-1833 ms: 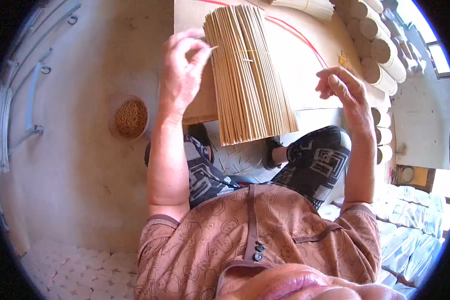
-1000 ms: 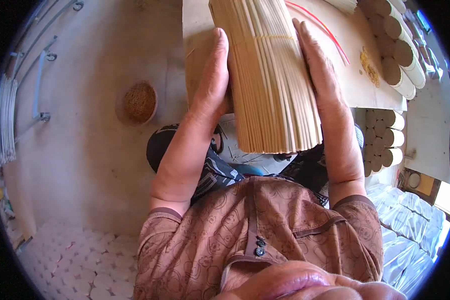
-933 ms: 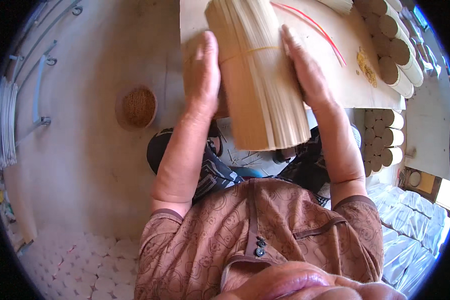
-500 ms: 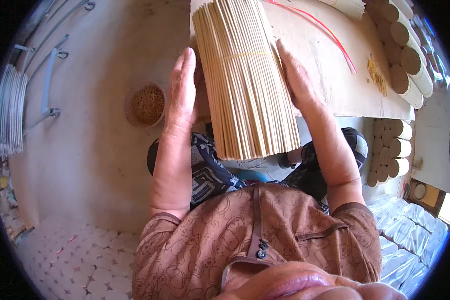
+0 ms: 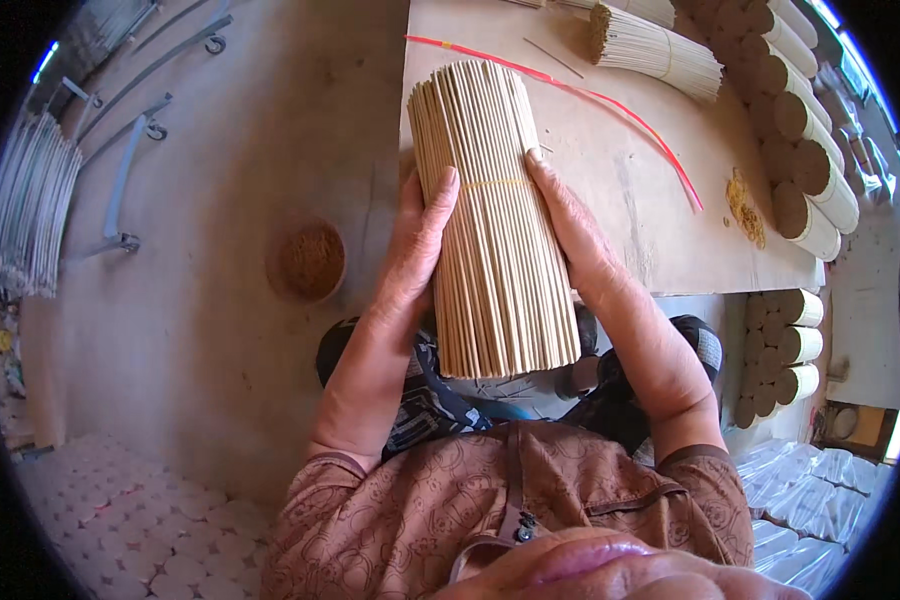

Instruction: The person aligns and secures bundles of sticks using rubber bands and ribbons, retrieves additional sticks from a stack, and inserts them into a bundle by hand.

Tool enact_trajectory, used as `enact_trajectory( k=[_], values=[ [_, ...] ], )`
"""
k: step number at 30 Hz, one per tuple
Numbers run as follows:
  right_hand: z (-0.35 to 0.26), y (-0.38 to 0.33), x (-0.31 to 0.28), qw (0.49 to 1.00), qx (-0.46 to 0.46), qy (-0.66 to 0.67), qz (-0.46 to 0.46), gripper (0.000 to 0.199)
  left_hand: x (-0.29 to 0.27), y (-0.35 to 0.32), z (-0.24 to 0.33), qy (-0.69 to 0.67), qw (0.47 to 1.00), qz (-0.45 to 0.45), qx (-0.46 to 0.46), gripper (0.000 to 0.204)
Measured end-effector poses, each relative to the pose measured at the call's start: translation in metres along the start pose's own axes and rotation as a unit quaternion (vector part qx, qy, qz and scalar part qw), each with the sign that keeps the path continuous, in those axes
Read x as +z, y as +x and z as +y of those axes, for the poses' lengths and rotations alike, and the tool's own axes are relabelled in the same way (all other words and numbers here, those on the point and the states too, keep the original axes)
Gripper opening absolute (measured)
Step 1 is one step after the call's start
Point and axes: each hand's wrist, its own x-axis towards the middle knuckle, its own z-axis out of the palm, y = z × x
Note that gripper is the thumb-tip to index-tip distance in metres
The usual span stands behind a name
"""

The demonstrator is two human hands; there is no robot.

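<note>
A thick bundle of thin, pale sticks (image 5: 505, 280), cinched by a yellow rubber band (image 5: 495, 185) around its middle, is held between my two hands. My left hand (image 5: 420, 235) presses on its left side, thumb along the front and the other fingers mostly hidden behind. From the right, my right hand (image 5: 575, 230) grips it with the thumb near the band; its other fingers are out of sight. The upper part of the bundle lies over the edge of the table (image 5: 610, 150), while its lower end hangs over my lap.
A red strip (image 5: 610, 100) curves across the table. One loose stick (image 5: 554, 58), a banded bundle (image 5: 660, 55) and a pile of rubber bands (image 5: 743, 212) lie beyond. Bundles are stacked at right (image 5: 818, 220). A round container (image 5: 308, 262) and wheeled metal frames (image 5: 120, 190) stand left.
My left hand has closed in on the bundle, its thumb now on the front. The bundle has turned more upright, and the whole view has shifted.
</note>
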Motion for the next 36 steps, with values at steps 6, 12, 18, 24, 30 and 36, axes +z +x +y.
enact_trajectory(
  k=[6,12,18,24,30,36],
  values=[
    [-0.044,-0.024,-0.003,0.975,-0.197,-0.106,0.019,0.085,0.024,0.023,0.019,0.061,0.993,-0.01,0.101,0.094],
    [-0.101,-0.031,-0.019,0.938,-0.332,-0.067,0.074,0.083,0.074,0.046,0.065,0.2,0.891,-0.083,0.398,0.107],
    [-0.038,0.007,-0.061,0.91,-0.396,0.048,0.112,0.07,0.092,0.041,0.004,0.006,0.925,-0.064,0.374,0.146],
    [-0.044,-0.022,-0.043,0.941,-0.32,0.079,0.079,0.075,0.091,0.042,0.006,0.122,0.934,-0.087,0.325,0.154],
    [-0.028,0.013,-0.096,0.923,-0.355,0.123,0.085,0.063,0.088,0.045,-0.016,0.038,0.956,-0.131,0.261,0.158],
    [-0.192,-0.077,-0.066,0.751,-0.513,-0.385,0.155,0.081,0.076,0.047,-0.023,0.084,0.944,-0.122,0.296,0.155]
  ],
)
